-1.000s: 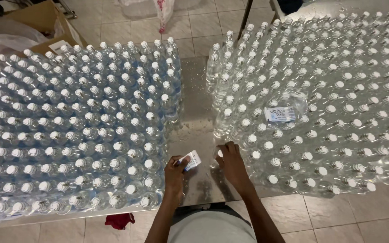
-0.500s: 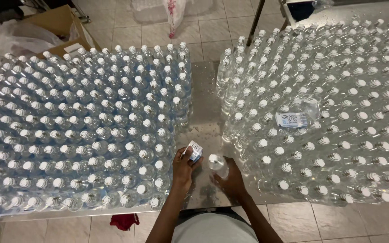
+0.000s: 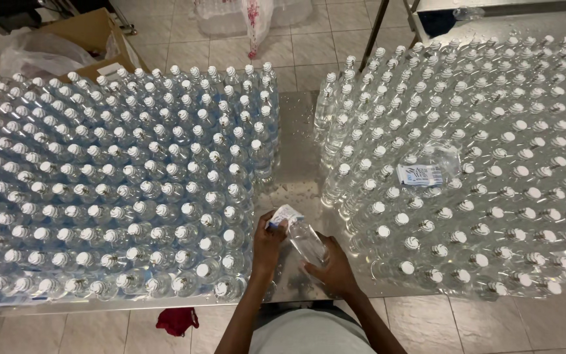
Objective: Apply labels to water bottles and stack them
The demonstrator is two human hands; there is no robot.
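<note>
Nearest us, our right hand (image 3: 327,267) grips a clear bottle (image 3: 306,239) lying tilted over the steel table (image 3: 293,177). Our left hand (image 3: 268,241) pinches a white label (image 3: 284,214) against its top end. Capped bottles (image 3: 119,190) crowd both sides; farther off, a cardboard box (image 3: 93,33) stands on the tiled floor.

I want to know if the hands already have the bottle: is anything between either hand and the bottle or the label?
Nothing visible does. The right hand grips the clear bottle directly, and the left hand pinches the small label at its top.
</note>
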